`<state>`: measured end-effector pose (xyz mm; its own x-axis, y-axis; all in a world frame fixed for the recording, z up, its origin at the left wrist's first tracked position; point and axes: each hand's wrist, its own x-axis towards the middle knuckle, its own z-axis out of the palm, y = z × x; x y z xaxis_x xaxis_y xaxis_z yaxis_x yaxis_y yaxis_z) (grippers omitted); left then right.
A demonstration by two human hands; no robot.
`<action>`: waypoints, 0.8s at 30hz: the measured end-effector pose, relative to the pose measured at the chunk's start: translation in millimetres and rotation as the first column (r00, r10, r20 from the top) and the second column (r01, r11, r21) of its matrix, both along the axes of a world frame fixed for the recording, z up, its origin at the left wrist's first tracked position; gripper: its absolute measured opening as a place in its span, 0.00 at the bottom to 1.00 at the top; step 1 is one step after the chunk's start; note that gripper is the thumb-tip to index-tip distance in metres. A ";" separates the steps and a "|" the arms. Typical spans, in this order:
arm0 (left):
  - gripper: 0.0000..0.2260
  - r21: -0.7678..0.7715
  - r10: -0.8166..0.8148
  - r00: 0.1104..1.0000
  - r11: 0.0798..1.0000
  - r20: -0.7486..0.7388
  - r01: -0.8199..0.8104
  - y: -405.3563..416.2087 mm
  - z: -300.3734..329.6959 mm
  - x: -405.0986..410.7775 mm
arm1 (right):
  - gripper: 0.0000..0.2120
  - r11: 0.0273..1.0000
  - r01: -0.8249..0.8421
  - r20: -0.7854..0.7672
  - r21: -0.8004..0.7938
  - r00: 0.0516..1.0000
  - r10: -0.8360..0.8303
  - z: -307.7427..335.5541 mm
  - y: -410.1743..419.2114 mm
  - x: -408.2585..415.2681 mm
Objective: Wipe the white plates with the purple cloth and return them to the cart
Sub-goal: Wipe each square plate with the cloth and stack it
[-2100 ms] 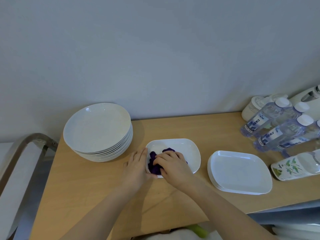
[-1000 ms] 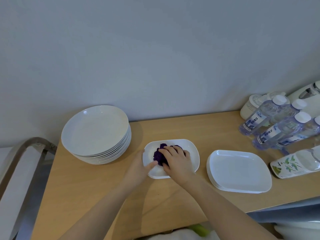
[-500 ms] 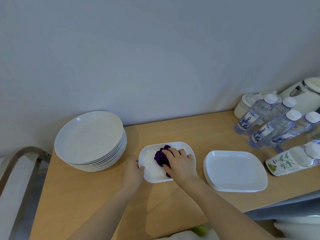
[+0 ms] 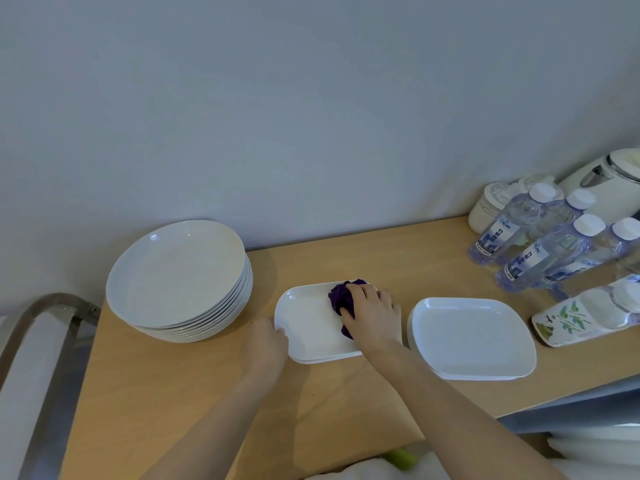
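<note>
A white rectangular plate [image 4: 308,323] lies on the wooden table [image 4: 194,393] in front of me. My right hand [image 4: 372,315] grips the bunched purple cloth [image 4: 337,297] and presses it onto the plate's right half. My left hand [image 4: 265,348] holds the plate's left rim, thumb over the edge. To the right sits a stack of white rectangular plates [image 4: 472,337]. At the left stands a stack of round white plates [image 4: 176,271].
Several water bottles [image 4: 533,244], a white kettle [image 4: 609,188], white jars [image 4: 488,206] and a leaf-patterned container [image 4: 585,317] crowd the table's right end. A metal cart handle [image 4: 38,313] shows at the far left. A grey wall rises behind the table.
My right hand has slid the purple cloth from the plate's left side across to its right half. My left hand has shifted outward to the plate's left rim.
</note>
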<state>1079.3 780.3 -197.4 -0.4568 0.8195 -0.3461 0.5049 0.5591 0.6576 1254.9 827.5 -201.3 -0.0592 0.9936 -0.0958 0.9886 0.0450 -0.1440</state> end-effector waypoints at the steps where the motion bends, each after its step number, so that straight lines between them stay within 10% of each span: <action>1: 0.12 0.001 -0.001 1.000 1.000 0.000 0.001 0.9 1.0 -1.0 | 0.21 1.000 -0.007 -0.008 -0.005 1.000 0.007 0.1 -0.1 -1.6; 24: 0.08 -0.091 -0.087 0.995 0.992 0.057 0.092 12.1 1.6 -14.9 | 0.21 0.960 -0.279 -0.034 -0.035 0.960 0.277 0.5 -12.0 -36.2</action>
<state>1064.5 792.4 -195.8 -0.3620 0.8194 -0.4445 0.5222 0.5732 0.6314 1218.7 815.5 -200.8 -0.3359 0.9331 -0.1283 0.9332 0.3113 -0.1793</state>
